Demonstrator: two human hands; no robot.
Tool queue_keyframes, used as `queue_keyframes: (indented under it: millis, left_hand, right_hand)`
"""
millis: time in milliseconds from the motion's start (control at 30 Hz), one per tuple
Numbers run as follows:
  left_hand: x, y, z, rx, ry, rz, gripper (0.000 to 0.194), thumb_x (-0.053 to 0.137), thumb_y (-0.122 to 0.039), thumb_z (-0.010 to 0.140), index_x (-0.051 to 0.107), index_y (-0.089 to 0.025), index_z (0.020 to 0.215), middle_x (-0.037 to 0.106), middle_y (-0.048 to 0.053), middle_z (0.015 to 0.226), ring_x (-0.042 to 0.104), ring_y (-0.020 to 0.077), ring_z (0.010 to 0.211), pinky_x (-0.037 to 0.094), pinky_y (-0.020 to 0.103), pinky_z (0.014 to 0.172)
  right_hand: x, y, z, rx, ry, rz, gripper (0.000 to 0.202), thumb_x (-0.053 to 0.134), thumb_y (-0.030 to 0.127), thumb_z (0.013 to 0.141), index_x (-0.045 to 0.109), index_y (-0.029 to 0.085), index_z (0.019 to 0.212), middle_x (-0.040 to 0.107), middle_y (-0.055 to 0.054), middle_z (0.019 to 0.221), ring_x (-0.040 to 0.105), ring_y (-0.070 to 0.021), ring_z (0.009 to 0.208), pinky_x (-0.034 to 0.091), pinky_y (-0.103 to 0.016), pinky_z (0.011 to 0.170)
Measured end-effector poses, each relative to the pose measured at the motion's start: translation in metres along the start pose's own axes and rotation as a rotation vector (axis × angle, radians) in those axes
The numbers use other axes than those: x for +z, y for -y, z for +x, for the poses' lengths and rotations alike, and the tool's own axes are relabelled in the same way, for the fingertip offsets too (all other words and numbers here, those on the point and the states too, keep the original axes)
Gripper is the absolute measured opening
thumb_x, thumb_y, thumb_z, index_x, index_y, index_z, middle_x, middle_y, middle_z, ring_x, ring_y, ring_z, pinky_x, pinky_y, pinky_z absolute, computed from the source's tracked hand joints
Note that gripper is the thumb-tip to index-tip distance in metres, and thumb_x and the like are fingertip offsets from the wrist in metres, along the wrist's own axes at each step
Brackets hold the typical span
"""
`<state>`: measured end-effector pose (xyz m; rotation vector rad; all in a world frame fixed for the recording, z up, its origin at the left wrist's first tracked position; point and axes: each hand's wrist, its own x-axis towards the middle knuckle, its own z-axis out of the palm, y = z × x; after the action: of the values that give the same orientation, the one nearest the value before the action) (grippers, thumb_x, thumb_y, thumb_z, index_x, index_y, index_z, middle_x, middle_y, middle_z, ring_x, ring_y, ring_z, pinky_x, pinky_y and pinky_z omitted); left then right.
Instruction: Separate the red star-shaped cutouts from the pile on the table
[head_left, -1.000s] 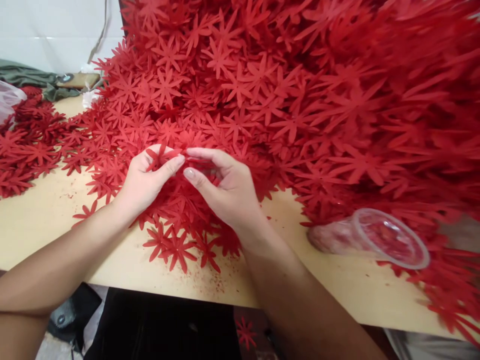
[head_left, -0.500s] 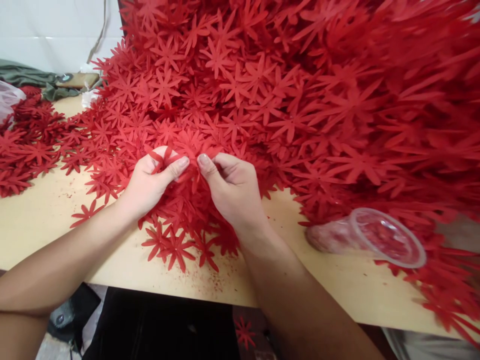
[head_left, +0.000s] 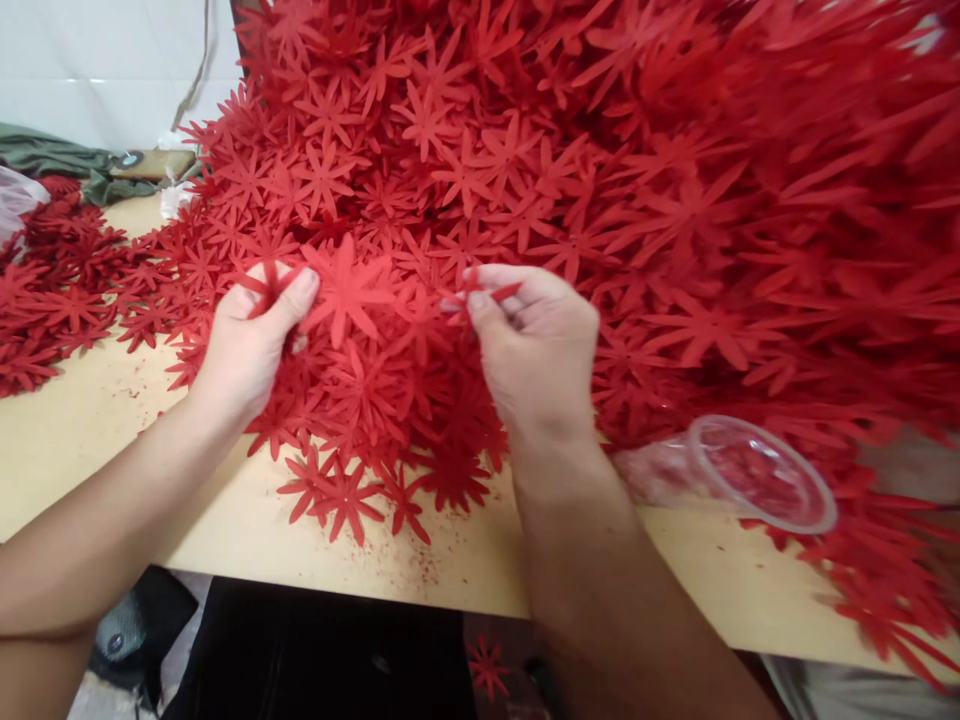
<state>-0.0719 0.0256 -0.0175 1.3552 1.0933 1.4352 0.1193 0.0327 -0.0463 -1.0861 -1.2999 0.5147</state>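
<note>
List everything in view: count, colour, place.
heaped cutouts: uncountable, red, across table
loose cutout: one, red, below table edge
table: one, pale yellow, under heap
cup: one, clear, right, on its side
cloth: one, green, far left
bag: one, whitish, left edge
wall: one, white, upper left
cord: one, brownish, against wall
black item: one, lower left
black fabric: one, bottom centre
left hand: one, bare, left-centre, gripping red petals
right hand: one, bare, mid-frame, pinching red piece

A white wall (head_left: 112, 50) with 1 cord (head_left: 200, 75) stands behind a pale tabletop (head_left: 60, 440); floor (head_left: 85, 697) shows below.
</note>
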Motion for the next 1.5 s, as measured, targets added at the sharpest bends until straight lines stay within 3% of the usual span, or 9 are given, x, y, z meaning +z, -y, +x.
queue_keyframes:
  millis: [167, 267, 500, 733, 833, 967, 1200, 1367, 1500]
  left_hand:
    - [-0.003, 0.002, 0.002, -0.044, -0.019, -0.026, 0.034, 0.073, -0.043, 0.07, 0.049, -0.019, 0.066, 0.045, -0.007, 0.054, 0.041, 0.0044, 0.046, 0.034, 0.02, 0.045]
    - [0.004, 0.002, -0.003, -0.045, -0.001, -0.014, 0.031, 0.073, -0.041, 0.069, 0.052, -0.019, 0.068, 0.051, -0.006, 0.057, 0.048, 0.0055, 0.053, 0.041, 0.02, 0.053]
    - [0.015, 0.005, -0.011, -0.124, 0.121, -0.117, 0.03, 0.077, -0.039, 0.065, 0.058, -0.017, 0.073, 0.061, -0.004, 0.066, 0.059, 0.007, 0.064, 0.05, 0.02, 0.067]
    - [0.014, -0.008, -0.012, -0.409, 0.058, -0.3, 0.022, 0.061, -0.018, 0.075, 0.062, -0.014, 0.097, 0.071, 0.001, 0.085, 0.067, 0.0097, 0.074, 0.055, 0.02, 0.069]
    - [0.013, -0.008, -0.012, -0.383, 0.119, -0.289, 0.017, 0.062, -0.017, 0.076, 0.063, -0.013, 0.093, 0.07, 0.001, 0.072, 0.066, 0.0086, 0.064, 0.054, 0.019, 0.064]
    - [0.013, -0.003, -0.012, -0.289, 0.169, -0.227, 0.011, 0.067, -0.022, 0.075, 0.061, -0.013, 0.075, 0.062, -0.003, 0.054, 0.055, 0.0049, 0.046, 0.047, 0.015, 0.051]
    - [0.017, -0.001, -0.015, -0.326, 0.281, -0.116, 0.022, 0.071, -0.028, 0.072, 0.056, -0.013, 0.066, 0.054, -0.006, 0.048, 0.046, 0.0029, 0.04, 0.038, 0.014, 0.042]
    - [0.018, 0.002, -0.016, -0.263, 0.252, -0.193, 0.025, 0.072, -0.034, 0.071, 0.064, -0.013, 0.081, 0.066, -0.002, 0.072, 0.061, 0.0056, 0.067, 0.049, 0.016, 0.068]
    - [0.014, 0.003, -0.014, -0.293, 0.23, -0.162, 0.035, 0.076, -0.025, 0.066, 0.066, -0.017, 0.099, 0.066, -0.002, 0.08, 0.062, 0.0072, 0.071, 0.048, 0.017, 0.067]
  right_hand:
    - [-0.003, 0.005, -0.001, -0.194, -0.001, -0.173, 0.033, 0.059, 0.032, 0.082, 0.06, 0.027, 0.115, 0.057, -0.009, 0.123, 0.058, -0.0218, 0.108, 0.05, -0.045, 0.092]
    - [0.005, 0.022, -0.01, -0.276, 0.08, -0.247, 0.029, 0.056, 0.039, 0.084, 0.062, 0.028, 0.111, 0.056, -0.009, 0.124, 0.05, -0.0254, 0.122, 0.039, -0.051, 0.104]
    - [0.021, 0.02, -0.021, -0.156, 0.238, -0.081, 0.018, 0.055, 0.035, 0.085, 0.062, 0.022, 0.096, 0.064, -0.004, 0.086, 0.06, -0.0165, 0.081, 0.051, -0.035, 0.08]
    - [0.006, -0.004, -0.01, -0.367, -0.072, -0.395, 0.039, 0.053, 0.031, 0.084, 0.054, 0.025, 0.123, 0.053, -0.011, 0.121, 0.047, -0.0283, 0.119, 0.037, -0.054, 0.101]
    - [0.008, 0.007, -0.014, -0.429, 0.002, -0.407, 0.039, 0.051, 0.034, 0.086, 0.052, 0.026, 0.125, 0.053, -0.011, 0.124, 0.045, -0.0286, 0.123, 0.031, -0.056, 0.106]
    - [0.02, 0.025, -0.023, -0.443, 0.138, -0.279, 0.028, 0.051, 0.036, 0.087, 0.06, 0.025, 0.112, 0.063, -0.007, 0.11, 0.055, -0.0229, 0.111, 0.04, -0.048, 0.101]
    - [0.027, 0.031, -0.027, -0.199, 0.335, 0.03, 0.016, 0.059, 0.026, 0.083, 0.065, 0.018, 0.096, 0.069, -0.006, 0.092, 0.065, -0.0152, 0.087, 0.053, -0.033, 0.082]
    - [0.023, 0.023, -0.022, -0.149, 0.147, 0.017, 0.014, 0.055, 0.03, 0.085, 0.063, 0.019, 0.081, 0.065, -0.003, 0.078, 0.064, -0.0146, 0.077, 0.054, -0.031, 0.073]
    - [0.009, 0.006, -0.01, -0.202, -0.04, -0.142, 0.02, 0.049, 0.032, 0.088, 0.062, 0.024, 0.102, 0.063, -0.007, 0.1, 0.061, -0.0213, 0.097, 0.049, -0.045, 0.089]
